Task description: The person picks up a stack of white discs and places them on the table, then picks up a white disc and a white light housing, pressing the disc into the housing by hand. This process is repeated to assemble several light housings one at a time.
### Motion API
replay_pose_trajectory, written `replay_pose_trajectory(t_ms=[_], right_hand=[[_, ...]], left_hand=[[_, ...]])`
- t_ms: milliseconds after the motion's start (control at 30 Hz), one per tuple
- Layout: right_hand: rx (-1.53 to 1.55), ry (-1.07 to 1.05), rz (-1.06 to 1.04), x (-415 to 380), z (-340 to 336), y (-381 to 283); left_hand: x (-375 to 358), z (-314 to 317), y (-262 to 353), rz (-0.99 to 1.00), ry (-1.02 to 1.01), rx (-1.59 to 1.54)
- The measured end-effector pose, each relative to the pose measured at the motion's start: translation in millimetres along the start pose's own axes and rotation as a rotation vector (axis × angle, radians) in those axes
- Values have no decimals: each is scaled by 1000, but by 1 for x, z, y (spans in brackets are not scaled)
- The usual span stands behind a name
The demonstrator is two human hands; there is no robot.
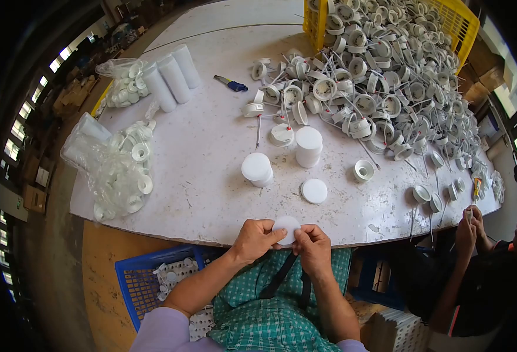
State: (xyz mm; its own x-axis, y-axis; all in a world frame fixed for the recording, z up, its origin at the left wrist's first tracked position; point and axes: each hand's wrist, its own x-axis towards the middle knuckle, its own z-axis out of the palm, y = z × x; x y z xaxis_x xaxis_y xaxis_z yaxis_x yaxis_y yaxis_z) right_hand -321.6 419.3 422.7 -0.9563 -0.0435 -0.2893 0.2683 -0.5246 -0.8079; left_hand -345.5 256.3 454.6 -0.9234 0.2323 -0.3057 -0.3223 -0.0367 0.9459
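Observation:
At the table's front edge, my left hand (252,240) and my right hand (313,247) pinch a round white disc (286,230) between them, one at each side. Just beyond lies a single white disc (314,191) flat on the table. Behind it stand two stacks of similar discs, a shorter stack (257,169) to the left and a taller stack (309,146) to the right. A white ring-shaped housing (363,171) sits to the right of these. Farther back is a round white fitting (281,135) with a wire.
A large heap of wired white fittings (381,88) spills from a yellow crate (463,29). Plastic bags of white rings (126,161) and white cylinders (173,79) stand left. A blue-handled cutter (231,83) lies mid-table. A blue basket (135,287) is below; another person's hands (470,226) are right.

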Motion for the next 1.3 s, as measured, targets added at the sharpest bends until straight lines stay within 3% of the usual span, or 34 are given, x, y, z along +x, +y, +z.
replay_pose_trajectory(t_ms=[300,433,533,600,800,900,967,1000,1033,1100,1300], right_hand=[[-2,41,-12,1,0,-3],[-73,46,-45,-1,0,-6],[-88,20,-81,0,-5,-6],[-79,3,-96,0,-8,-7],[-217,-18,-221,-1,-6,-20],[-328,5,-343,4,-4,-26],[-498,33,-576,12,-11,-29],[-741,85,-832,20,-12,-35],[-743,82,-831,27,-14,-39],[-1099,160,-1101,40,-18,-43],[-1359,187,-1134,63,-29,-42]], left_hand=[[-2,-9,10,-10,29,220],[0,-5,8,64,17,103],[5,-9,5,113,-77,145],[6,-13,7,42,-132,229],[5,-11,17,31,6,362],[9,-12,12,102,17,366],[13,-16,4,144,15,320],[15,-18,1,186,10,277],[14,-19,1,187,12,274],[14,-20,2,100,-24,336],[9,-18,1,102,-46,355]])
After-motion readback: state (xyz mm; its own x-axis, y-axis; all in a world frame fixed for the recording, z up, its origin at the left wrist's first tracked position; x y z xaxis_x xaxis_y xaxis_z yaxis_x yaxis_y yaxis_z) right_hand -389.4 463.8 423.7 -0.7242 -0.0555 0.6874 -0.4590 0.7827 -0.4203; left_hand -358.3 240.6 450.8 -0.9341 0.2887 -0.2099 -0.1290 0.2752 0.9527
